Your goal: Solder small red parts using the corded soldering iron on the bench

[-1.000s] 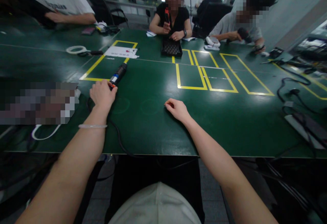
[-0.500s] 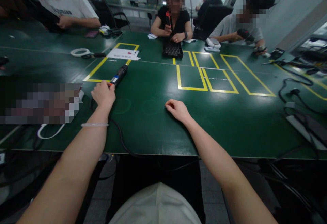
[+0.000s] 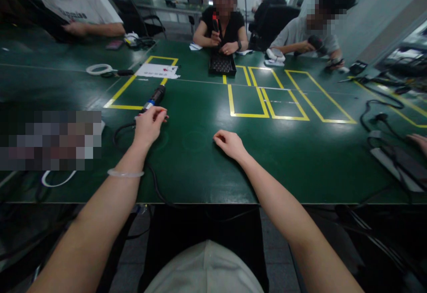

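A slim black corded hand tool (image 3: 156,95) with a blue and silver band, which looks like an electric screwdriver, lies slanted on the green table. My left hand (image 3: 149,124) is beside its near end and partly covers it. The fingers are loosely bent and apart, and I see nothing held in them. From the tool's near end a black cable (image 3: 122,128) curves down past my left wrist. Farther right, my right hand (image 3: 230,144) rests on the bare tabletop (image 3: 200,168), its fingers curled in against the thumb around a small hollow with nothing visible inside.
Yellow tape outlines (image 3: 248,115) mark the table. A paper sheet (image 3: 156,71) and a white ring-shaped item (image 3: 99,69) lie to the left. Across, a person holds a red-and-black tool (image 3: 215,22) over a black tray (image 3: 222,65). Cables (image 3: 370,115) clutter the right side.
My left hand has come off the tool and shifted right, its fingers loosening. My right hand stays in place. Another person's hand has appeared at the right edge.
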`<state>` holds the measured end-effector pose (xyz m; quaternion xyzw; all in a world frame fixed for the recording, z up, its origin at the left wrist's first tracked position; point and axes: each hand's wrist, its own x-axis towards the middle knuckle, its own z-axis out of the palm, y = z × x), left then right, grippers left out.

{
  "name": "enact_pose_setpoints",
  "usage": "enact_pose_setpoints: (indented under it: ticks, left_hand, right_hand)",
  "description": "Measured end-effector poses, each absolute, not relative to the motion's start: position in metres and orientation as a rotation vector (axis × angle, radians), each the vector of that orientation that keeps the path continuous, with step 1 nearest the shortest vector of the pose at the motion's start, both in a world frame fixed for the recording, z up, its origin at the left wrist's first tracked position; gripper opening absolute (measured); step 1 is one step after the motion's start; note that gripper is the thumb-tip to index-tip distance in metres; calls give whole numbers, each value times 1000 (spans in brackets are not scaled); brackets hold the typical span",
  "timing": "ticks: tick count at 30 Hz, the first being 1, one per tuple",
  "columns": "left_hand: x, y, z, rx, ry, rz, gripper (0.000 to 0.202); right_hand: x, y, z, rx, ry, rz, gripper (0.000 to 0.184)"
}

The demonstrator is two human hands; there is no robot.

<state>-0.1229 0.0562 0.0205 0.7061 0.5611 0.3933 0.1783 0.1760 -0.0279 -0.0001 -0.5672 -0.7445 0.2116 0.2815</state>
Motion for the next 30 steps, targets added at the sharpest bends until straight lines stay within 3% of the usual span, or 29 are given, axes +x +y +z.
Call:
enact_pose_setpoints:
  ticks: [7,13,16,22,30]
  left_hand:
    - [-55,13,22,1836,920,696,37]
    - [-43,-3,22,1829,778,524,46]
    - [-44,-2,21,1843,783,524,54]
    - [-45,5,14,1815,835,639,40]
    - [-45,5,17,1927,858,573,47]
  right_hand:
    - [169,-29,-2,-1242,-1830,947,20]
    - [161,-33,-2,-965,-1694,1337,27]
    - [160,-34,0,-942,-1666,1377,24]
    - [162,-32,-2,-932,-1607,1356,25]
    - [165,-28,-6,-941,-1579,1280,31]
